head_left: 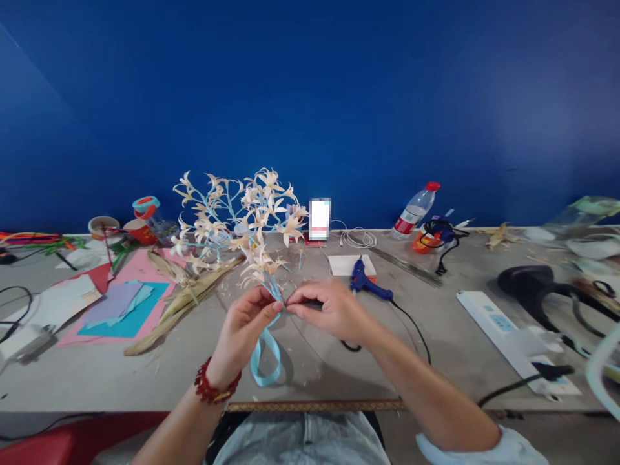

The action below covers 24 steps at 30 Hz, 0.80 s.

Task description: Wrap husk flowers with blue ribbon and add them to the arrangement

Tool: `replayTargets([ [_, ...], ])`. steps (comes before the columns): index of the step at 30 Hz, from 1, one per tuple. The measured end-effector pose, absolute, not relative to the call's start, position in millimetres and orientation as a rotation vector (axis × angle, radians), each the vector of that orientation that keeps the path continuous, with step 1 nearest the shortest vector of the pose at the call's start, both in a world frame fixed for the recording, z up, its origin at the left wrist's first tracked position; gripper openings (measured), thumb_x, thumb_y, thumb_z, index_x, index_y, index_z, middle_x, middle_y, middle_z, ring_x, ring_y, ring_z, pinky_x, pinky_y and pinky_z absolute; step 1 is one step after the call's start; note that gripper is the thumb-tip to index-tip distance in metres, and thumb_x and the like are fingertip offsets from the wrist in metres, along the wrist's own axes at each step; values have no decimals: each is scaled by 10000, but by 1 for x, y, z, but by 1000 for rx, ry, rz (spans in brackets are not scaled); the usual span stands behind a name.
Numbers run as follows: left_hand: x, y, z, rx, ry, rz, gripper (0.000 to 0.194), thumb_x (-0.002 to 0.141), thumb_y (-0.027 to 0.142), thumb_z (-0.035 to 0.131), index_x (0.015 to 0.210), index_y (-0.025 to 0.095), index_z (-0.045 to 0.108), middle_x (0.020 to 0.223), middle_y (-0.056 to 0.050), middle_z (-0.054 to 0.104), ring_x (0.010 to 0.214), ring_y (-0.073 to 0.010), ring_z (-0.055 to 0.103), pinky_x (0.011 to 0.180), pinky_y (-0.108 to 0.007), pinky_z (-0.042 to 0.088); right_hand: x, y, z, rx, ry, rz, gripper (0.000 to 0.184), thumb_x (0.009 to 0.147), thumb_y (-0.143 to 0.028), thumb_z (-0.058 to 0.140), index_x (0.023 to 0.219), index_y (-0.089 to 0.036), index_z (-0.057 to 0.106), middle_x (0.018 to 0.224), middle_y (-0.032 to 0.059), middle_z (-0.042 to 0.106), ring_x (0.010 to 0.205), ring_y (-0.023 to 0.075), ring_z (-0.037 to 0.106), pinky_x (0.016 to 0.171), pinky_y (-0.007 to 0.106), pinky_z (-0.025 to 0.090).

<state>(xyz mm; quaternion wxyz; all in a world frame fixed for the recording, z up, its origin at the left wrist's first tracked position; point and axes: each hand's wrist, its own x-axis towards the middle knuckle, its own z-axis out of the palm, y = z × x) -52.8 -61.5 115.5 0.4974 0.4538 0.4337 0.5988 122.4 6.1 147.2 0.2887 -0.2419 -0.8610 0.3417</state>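
My left hand (pixel 249 320) is closed in a pinch round the light blue stem (pixel 272 284) of a spray of cream artificial flowers (pixel 261 261), just below the blooms. A loop of light blue ribbon (pixel 265 361) hangs beneath that hand towards the table. Close beside it, my right hand (pixel 334 307) pinches thumb and forefinger together at the stem. What lies between those right fingertips is too small to make out. Behind rises a larger cluster of cream flowers on blue branches (pixel 227 206); whether it joins the held stem, I cannot tell.
Right of my hands lies a blue glue gun (pixel 365 281) with a black cord. Farther right are a power strip (pixel 504 329) and a leaning water bottle (pixel 416 210). Dried husks (pixel 188 303) and coloured paper sheets (pixel 130 316) lie left. A phone (pixel 320 219) stands at the wall.
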Motion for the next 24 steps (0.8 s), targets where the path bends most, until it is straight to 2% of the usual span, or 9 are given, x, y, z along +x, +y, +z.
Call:
replayTargets([
  [4,-55,-61,114,1085,1032,1389,138,788,267,724,891,178,735,809,-35,692,777,-159,591,744,-251,456,127,6,151,-617,-2359,829,96,877,-226,615,840,-194,698,792,26,702,723,149,607,666,241,384],
  [7,-58,-60,115,1022,963,1333,138,772,257,737,873,164,733,813,-39,675,753,-150,569,726,-246,445,128,9,151,-571,-2353,896,103,876,-240,626,838,-190,708,783,25,707,710,143,605,672,242,389],
  [12,-59,-57,116,937,821,1257,119,752,247,751,821,154,722,784,-27,610,745,-141,526,726,-248,409,127,17,138,-516,-2193,1264,137,829,-306,689,800,-180,734,696,5,679,649,132,576,614,228,403],
  [16,-58,-54,114,879,761,1254,124,714,259,777,749,154,719,772,-25,547,746,-153,501,728,-271,396,124,19,129,-484,-2026,1556,201,803,-365,707,798,-166,736,706,11,655,657,132,543,602,233,403],
  [24,-53,-47,106,828,561,1255,196,668,326,812,663,171,693,689,11,464,679,-132,464,648,-261,372,114,13,120,-467,-1709,1963,254,736,-397,758,760,-152,695,634,-34,534,546,74,385,498,206,293],
])
